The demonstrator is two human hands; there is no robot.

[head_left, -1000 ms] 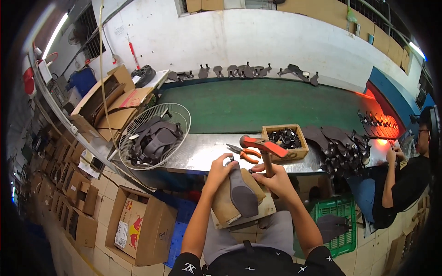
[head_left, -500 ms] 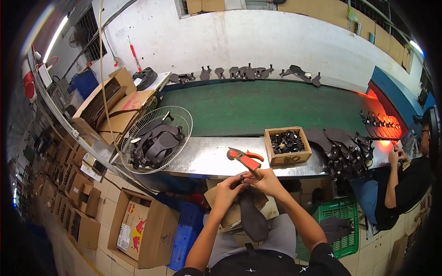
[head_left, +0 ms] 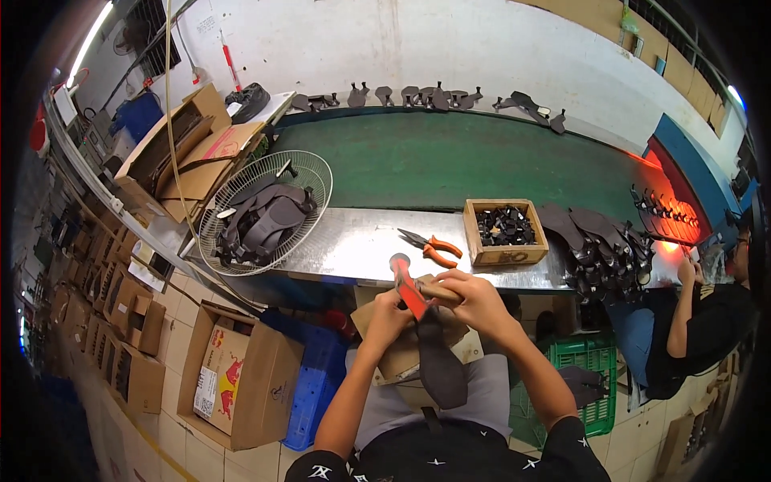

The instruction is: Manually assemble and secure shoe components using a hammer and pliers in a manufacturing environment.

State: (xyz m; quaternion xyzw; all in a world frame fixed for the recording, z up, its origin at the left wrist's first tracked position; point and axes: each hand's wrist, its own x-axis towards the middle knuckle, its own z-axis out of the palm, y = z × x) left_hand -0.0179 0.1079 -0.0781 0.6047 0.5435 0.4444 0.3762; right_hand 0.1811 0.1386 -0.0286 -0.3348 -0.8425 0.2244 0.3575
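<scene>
My right hand is closed around the wooden handle of a hammer with a red head. The hammer head is low over the upper end of a dark grey shoe sole, beside my left hand. My left fingers are curled around that end of the sole, partly hidden by the hammer. The sole's wide end points down toward my lap, over a work block topped with brown board. Pliers with orange handles lie on the metal bench ahead of my hands.
A wooden box of small black parts stands right of the pliers. Piled soles lie farther right, near a seated co-worker. At left is a wire basket of soles. Beyond runs a green conveyor belt.
The hammer has moved down and left, its head now close to the sole's upper end beside my left hand. The bench appears higher in view, and the pliers show fully.
</scene>
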